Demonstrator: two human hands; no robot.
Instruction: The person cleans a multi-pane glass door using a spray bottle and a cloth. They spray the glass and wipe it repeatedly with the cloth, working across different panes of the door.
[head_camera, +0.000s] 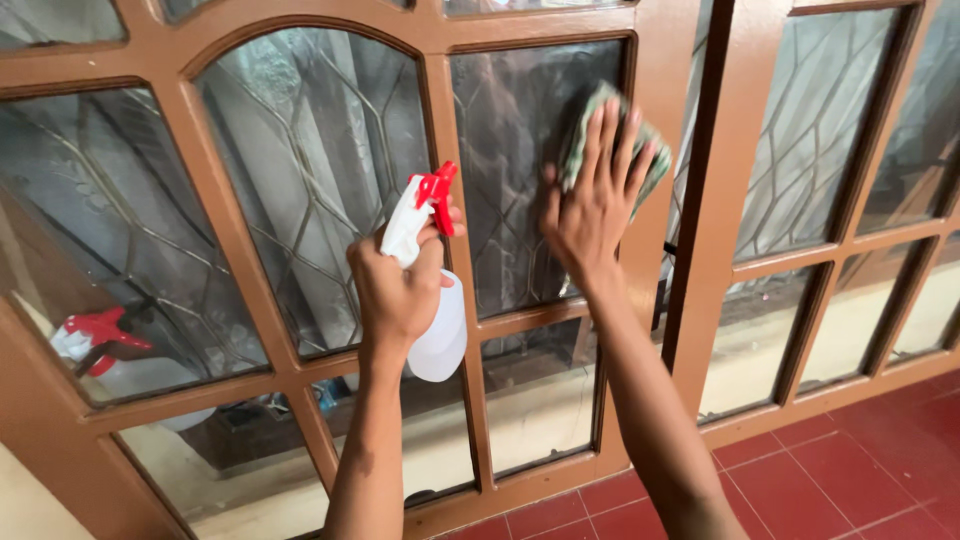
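Item one: our left hand (398, 290), closed around the neck of a white spray bottle (432, 300) with a red trigger head (438, 192). The bottle hangs tilted in front of the brown wooden door frame (455, 260), its rounded base pointing down and to the right, the nozzle up near the arched pane.

Item two: our right hand (590, 205), open, fingers spread flat, pressing a green cloth (590, 125) against the upper glass pane (510, 170) just right of the bottle. The cloth shows above and to the right of the fingers; the rest is hidden under the palm.

Item three: the door itself, brown wood with leaded glass panes (310, 180) patterned in thin lines. We note a reflection of the bottle (105, 345) in the lower left pane.

Item four: a second door leaf (830, 180) to the right, same make.

Item five: red floor tiles (850, 470) at near right, below the frames.
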